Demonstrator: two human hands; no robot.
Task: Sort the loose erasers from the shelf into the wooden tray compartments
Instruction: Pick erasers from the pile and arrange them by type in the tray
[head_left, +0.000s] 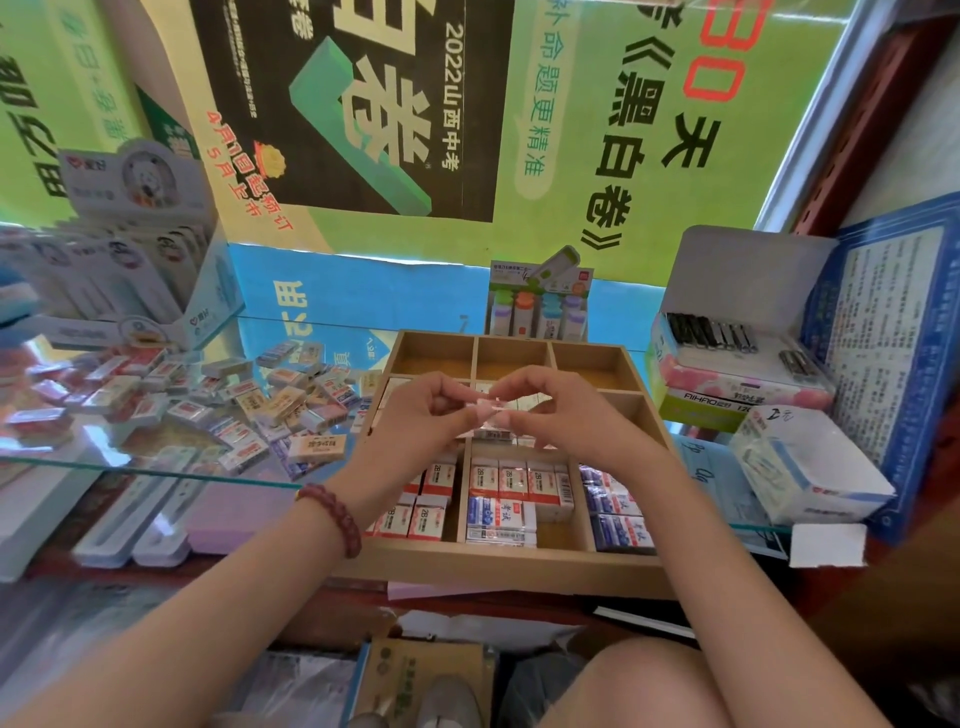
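Glass shelf (156, 474) stretches left of the hands, its loose erasers (249, 400) heaped beyond the left hand (415, 415). It and the right hand (566, 415) each pinch an end of one wrapped eraser (491, 410) (label blurred) with curled fingertips, above the wooden tray (498, 564), whose compartments beneath the wrists hold packed erasers (498, 483).

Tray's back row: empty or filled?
Empty. In the wooden tray, the three back compartments show bare wood floors; erasers lie only in nearer rows.
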